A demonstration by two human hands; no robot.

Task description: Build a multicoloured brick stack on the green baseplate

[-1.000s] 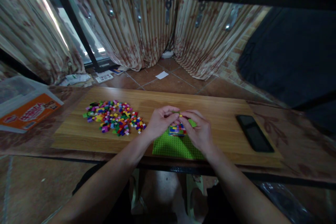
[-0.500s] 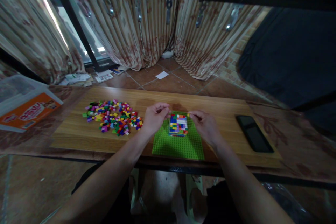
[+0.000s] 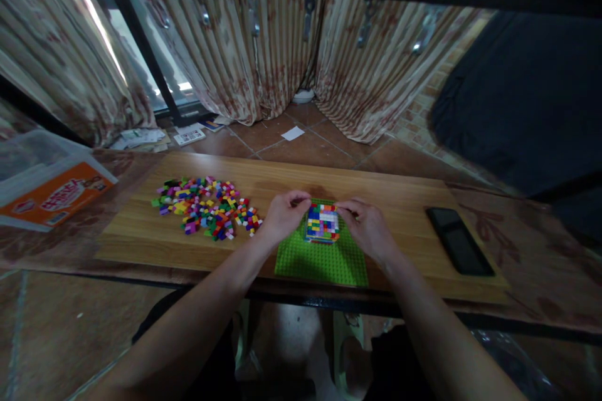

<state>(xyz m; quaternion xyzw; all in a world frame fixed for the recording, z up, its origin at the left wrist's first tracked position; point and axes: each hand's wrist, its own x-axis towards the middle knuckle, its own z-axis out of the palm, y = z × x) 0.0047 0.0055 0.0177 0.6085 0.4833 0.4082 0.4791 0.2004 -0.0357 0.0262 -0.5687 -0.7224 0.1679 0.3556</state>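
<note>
A square stack of multicoloured toy bricks (image 3: 322,223) stands on the upper part of a green studded baseplate (image 3: 320,266). My left hand (image 3: 286,216) is at its left, thumb and forefinger pinched at the far left corner. From the other side my right hand (image 3: 368,225) reaches in, its thumb and forefinger closed together at the far right corner. Both sets of fingertips touch the stack or lie very near it. Whatever is between them, if anything, is too small to make out.
Many loose small bricks (image 3: 207,207) are spread on the wooden board (image 3: 155,244) at left. A clear plastic box with an orange label (image 3: 61,197) stands at the far left. A black phone (image 3: 458,241) lies at right. Curtains (image 3: 263,62) hang behind.
My right fingertips, which had a small yellow piece at them, are now against the far right corner of the stack. My left fingertips have come closer to its left corner. The view has shifted slightly.
</note>
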